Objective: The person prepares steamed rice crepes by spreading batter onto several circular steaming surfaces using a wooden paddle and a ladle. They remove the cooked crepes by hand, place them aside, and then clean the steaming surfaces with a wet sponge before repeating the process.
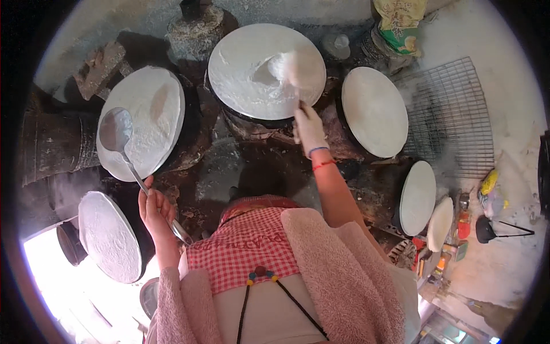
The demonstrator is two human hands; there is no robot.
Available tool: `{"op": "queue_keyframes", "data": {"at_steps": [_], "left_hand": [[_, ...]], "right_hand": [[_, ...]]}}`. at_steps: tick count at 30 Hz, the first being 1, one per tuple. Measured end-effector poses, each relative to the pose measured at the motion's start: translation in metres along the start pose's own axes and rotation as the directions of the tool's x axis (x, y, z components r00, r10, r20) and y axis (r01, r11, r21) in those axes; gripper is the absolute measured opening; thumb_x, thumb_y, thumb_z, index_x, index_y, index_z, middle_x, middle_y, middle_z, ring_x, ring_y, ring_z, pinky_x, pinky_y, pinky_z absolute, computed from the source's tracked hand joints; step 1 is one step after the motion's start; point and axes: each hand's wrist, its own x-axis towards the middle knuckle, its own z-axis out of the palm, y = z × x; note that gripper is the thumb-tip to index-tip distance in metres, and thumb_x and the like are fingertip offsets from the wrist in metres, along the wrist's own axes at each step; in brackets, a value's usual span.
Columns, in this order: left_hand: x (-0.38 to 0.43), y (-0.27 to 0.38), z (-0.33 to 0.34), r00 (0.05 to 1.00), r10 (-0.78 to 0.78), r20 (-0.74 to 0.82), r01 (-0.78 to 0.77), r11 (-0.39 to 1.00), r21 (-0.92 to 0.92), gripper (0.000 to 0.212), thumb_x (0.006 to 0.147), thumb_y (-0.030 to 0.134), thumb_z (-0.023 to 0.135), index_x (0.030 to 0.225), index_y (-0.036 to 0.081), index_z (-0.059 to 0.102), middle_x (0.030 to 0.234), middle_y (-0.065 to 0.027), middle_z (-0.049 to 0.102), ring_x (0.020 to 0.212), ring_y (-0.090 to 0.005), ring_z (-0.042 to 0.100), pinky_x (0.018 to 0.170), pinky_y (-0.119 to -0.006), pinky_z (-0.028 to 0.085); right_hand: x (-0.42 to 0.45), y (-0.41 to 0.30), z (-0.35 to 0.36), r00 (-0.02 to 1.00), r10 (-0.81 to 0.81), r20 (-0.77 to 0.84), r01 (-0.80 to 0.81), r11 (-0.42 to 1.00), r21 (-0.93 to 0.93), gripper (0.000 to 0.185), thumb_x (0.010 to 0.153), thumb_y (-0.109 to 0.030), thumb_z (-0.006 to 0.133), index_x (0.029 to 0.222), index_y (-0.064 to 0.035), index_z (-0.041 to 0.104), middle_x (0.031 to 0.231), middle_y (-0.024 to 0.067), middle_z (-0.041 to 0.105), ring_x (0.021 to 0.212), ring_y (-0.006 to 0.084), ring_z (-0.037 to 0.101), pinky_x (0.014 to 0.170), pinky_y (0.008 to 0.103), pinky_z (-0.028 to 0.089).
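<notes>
My left hand [155,206] grips the handle of a metal ladle [116,129], whose bowl is over a round griddle coated with white batter [152,124] on the left. My right hand [308,129], in a whitish glove, is closed on the short handle of a blurred tool [290,71]; its exact kind cannot be told. That tool is at the surface of the large middle griddle's white batter [240,56], beside a dish-like hollow or mound. Further round griddles with white layers [375,112] stand to the right, and another [111,236] is at the lower left.
Smaller white-topped rounds [417,198] continue at the right. A wire rack [451,120] lies beyond them, with steam near it. A sack [399,21] is at the upper right, bricks [101,71] at the upper left. Jars and packets [464,223] line the right wall.
</notes>
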Motion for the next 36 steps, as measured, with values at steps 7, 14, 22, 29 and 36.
{"op": "queue_keyframes", "data": {"at_steps": [7, 14, 22, 29, 36], "left_hand": [[0.009, 0.017, 0.015, 0.987, 0.0, 0.164, 0.018, 0.994, -0.107, 0.041, 0.11, 0.017, 0.044, 0.146, -0.001, 0.047, 0.069, 0.0029, 0.041, 0.045, -0.0035, 0.032, 0.037, -0.02, 0.029], [0.043, 0.006, 0.113, 0.908, -0.255, 0.333, 0.23, 0.967, 0.113, 0.039, 0.106, 0.018, 0.052, 0.139, -0.002, 0.052, 0.083, -0.0003, 0.054, 0.053, -0.0058, 0.042, 0.043, -0.022, 0.035], [0.025, -0.031, 0.181, 0.791, -0.461, 0.402, 0.586, 0.758, -0.285, 0.019, 0.105, 0.01, 0.05, 0.119, -0.002, 0.053, 0.084, -0.0027, 0.053, 0.059, -0.007, 0.04, 0.05, -0.022, 0.036], [0.001, -0.056, 0.28, 0.797, -0.517, 0.314, 0.601, 0.735, -0.316, 0.007, 0.106, 0.003, 0.043, 0.106, -0.003, 0.046, 0.087, -0.0067, 0.05, 0.069, -0.0159, 0.05, 0.066, -0.028, 0.048], [0.004, -0.041, 0.217, 0.571, -0.231, 0.788, 0.8, -0.058, -0.597, 0.046, 0.112, 0.018, 0.032, 0.149, -0.009, 0.031, 0.08, -0.0023, 0.042, 0.056, -0.013, 0.041, 0.042, -0.028, 0.036]], "right_hand": [[-0.015, -0.02, -0.032, 0.991, -0.018, 0.133, 0.037, 0.989, -0.145, 0.046, 0.102, -0.025, 0.058, 0.145, -0.0092, 0.056, 0.064, 0.0003, 0.052, 0.045, 0.011, 0.047, 0.039, 0.0291, 0.037], [0.021, -0.024, -0.013, 0.935, -0.014, 0.355, 0.141, 0.932, -0.335, 0.043, 0.101, -0.024, 0.053, 0.138, -0.0049, 0.06, 0.067, 0.0029, 0.052, 0.05, 0.0131, 0.048, 0.045, 0.031, 0.041], [-0.024, 0.037, -0.109, 0.973, -0.008, 0.23, 0.035, 0.993, -0.111, 0.044, 0.103, -0.022, 0.056, 0.144, -0.0066, 0.054, 0.074, -0.0006, 0.053, 0.05, 0.0088, 0.047, 0.044, 0.0275, 0.039], [0.014, 0.038, -0.01, 0.812, 0.168, 0.559, -0.286, 0.949, 0.13, 0.032, 0.104, -0.025, 0.059, 0.133, -0.0088, 0.057, 0.072, -0.001, 0.053, 0.051, 0.008, 0.048, 0.04, 0.0257, 0.036], [0.007, 0.011, -0.114, 0.919, 0.086, 0.385, -0.18, 0.96, 0.214, 0.038, 0.105, -0.025, 0.057, 0.139, -0.0066, 0.055, 0.07, -0.0034, 0.052, 0.048, 0.0048, 0.046, 0.038, 0.0228, 0.033]]}}
